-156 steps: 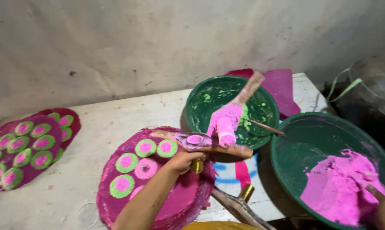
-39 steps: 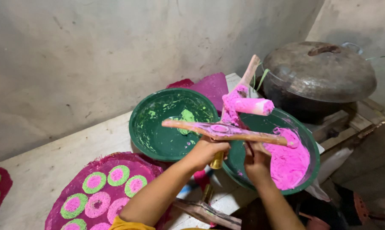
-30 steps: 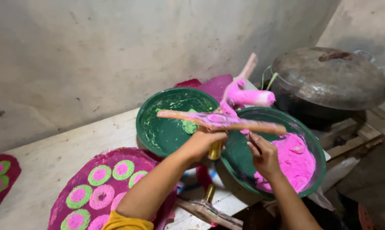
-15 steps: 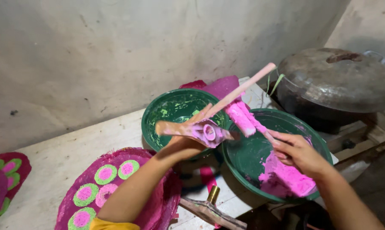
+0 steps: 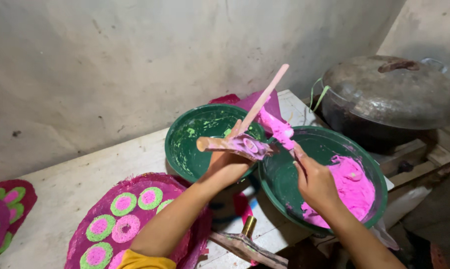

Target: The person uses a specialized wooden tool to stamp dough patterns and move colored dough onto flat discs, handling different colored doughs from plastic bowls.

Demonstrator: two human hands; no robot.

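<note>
Two bare forearms are showing, no gloves, no watch, no rings visible. Left hand [image 5: 227, 167] is coming in from about 7 o'clock; a bit of yellow sleeve [image 5: 142, 260] is showing at the frame's bottom edge, bunched up near the elbow. Right hand [image 5: 317, 182] is coming in from about 5 o'clock, arm bare all the way to the frame edge, no sleeve in view. Right fingers [image 5: 298, 152] are carrying pink smears at the tips. Left fingers are mostly hidden from this angle, so can't tell their state of staining.
</note>
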